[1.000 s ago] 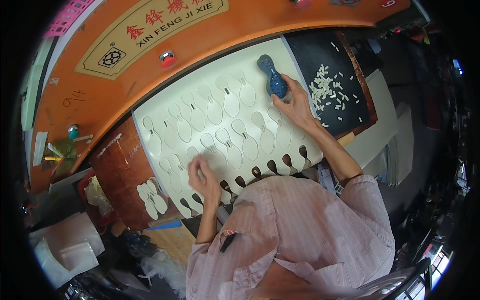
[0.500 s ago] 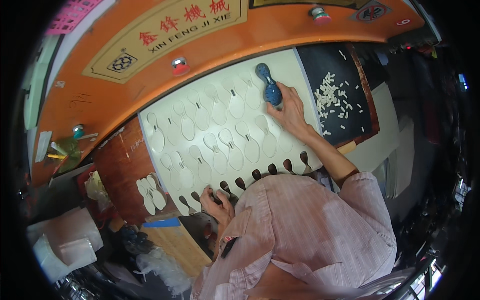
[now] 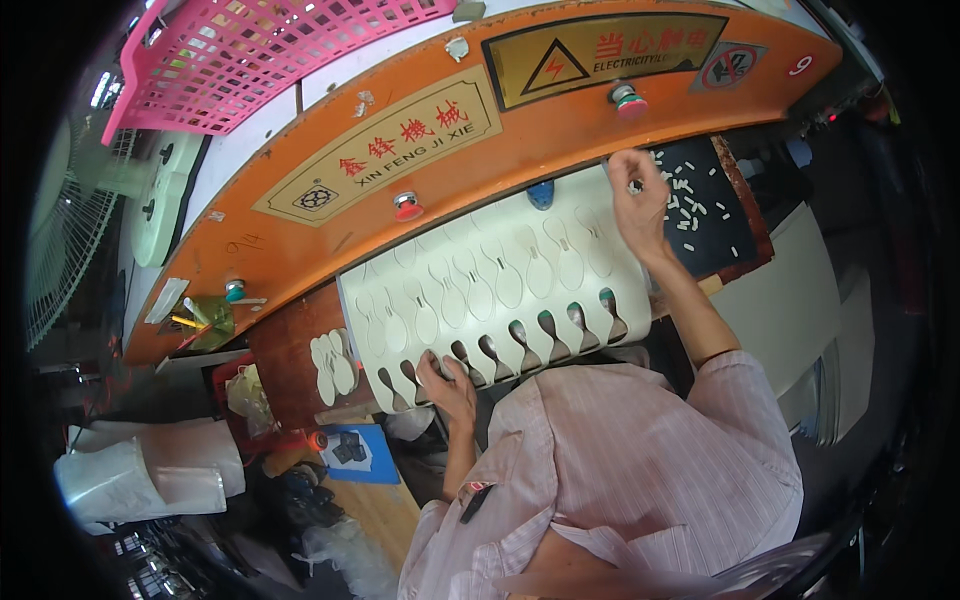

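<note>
A pale sheet [image 3: 520, 325] lies before me, bearing rows of cut sole outlines, with dark sole-shaped openings along its near edge. At that edge, toward the left, the fingers of my left hand [image 3: 449, 388] are bent around the sheet beside the openings. My right hand [image 3: 641, 205] is raised at the sheet's far right corner, fingers curled toward the thumb; whatever is between them is hidden. One end of a blue, sole-shaped cutting die [image 3: 541, 194] shows at the far edge of the sheet, and the rest is covered by the orange machine beam [image 3: 560, 145].
On the right, a black board [image 3: 712, 232] holds many small white strips. Pale sole pieces [image 3: 333, 365] lie on the brown surface at left. Red-topped buttons [image 3: 407, 206] stick out of the beam. A pink basket [image 3: 255, 70] sits above, and a blue board [image 3: 360, 452] lies lower left.
My right hand has let go of the blue die and moved right to the sheet's corner. The beam now covers most of the die. My left hand stays at the near edge; the view has shifted.
</note>
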Motion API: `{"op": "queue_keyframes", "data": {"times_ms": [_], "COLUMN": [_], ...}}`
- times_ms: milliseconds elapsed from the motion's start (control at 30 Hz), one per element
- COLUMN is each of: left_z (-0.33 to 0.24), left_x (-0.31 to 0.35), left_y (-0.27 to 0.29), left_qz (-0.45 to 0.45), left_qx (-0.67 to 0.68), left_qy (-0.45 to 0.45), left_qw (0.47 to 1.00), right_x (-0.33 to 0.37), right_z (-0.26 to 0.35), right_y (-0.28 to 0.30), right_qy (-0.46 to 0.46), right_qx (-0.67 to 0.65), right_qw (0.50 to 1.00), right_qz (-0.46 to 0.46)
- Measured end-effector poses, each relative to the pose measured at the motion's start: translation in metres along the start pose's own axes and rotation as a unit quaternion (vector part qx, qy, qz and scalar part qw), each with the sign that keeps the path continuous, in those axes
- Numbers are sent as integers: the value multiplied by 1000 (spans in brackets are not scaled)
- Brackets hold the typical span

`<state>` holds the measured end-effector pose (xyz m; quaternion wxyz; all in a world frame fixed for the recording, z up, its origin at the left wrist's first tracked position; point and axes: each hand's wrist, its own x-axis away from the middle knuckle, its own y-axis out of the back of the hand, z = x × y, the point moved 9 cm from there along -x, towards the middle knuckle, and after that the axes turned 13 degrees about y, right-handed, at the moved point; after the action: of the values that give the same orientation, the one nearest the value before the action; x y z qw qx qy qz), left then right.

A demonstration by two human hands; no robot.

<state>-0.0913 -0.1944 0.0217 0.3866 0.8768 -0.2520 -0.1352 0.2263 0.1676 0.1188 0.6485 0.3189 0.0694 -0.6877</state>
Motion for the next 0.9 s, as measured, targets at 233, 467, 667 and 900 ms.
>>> {"op": "queue_keyframes", "data": {"times_ms": [233,467,667,900], "left_z": [-31,-48,-57,-59], "left_x": [-60,-93,-107,-125], "left_y": [-20,-38,-44,-68], "left_qz": [1,-12,-10,6], "left_qx": [-6,27,39,37], "left_qy": [11,-17,-54,-36], "left_qw": [1000,999,998,999], "right_x": [-79,36,66,-66], "right_z": [24,-37,-3,70], "right_y": [20,61,82,50], "right_qy": [71,-68,-48,174], "right_qx": [23,102,79,111], "right_qw": [997,990,995,973], "right_qz": [31,75,-27,-101]}}
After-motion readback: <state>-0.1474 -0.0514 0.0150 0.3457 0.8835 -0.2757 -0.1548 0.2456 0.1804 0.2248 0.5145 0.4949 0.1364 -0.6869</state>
